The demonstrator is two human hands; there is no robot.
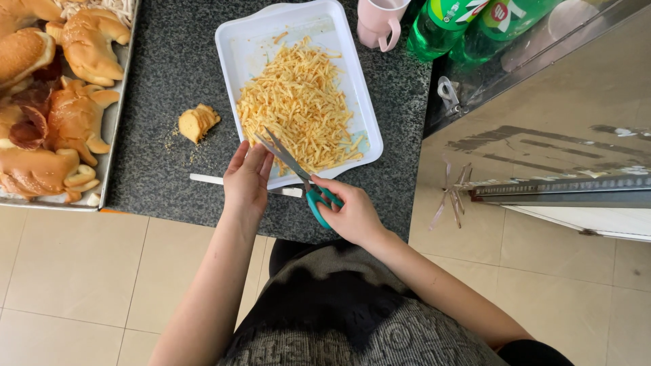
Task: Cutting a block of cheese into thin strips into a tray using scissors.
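Note:
A white rectangular tray on the dark stone counter holds a heap of thin orange-yellow strips. My right hand grips teal-handled scissors, blades open and pointing up-left over the tray's near edge. My left hand lies flat, fingers together, at the tray's near left corner, fingertips close to the blades; it looks empty. A white-handled knife lies on the counter under my left hand.
A piece of bread with crumbs sits left of the tray. A metal tray of baked rolls fills the far left. A pink mug and green bottles stand behind; a steel surface lies right.

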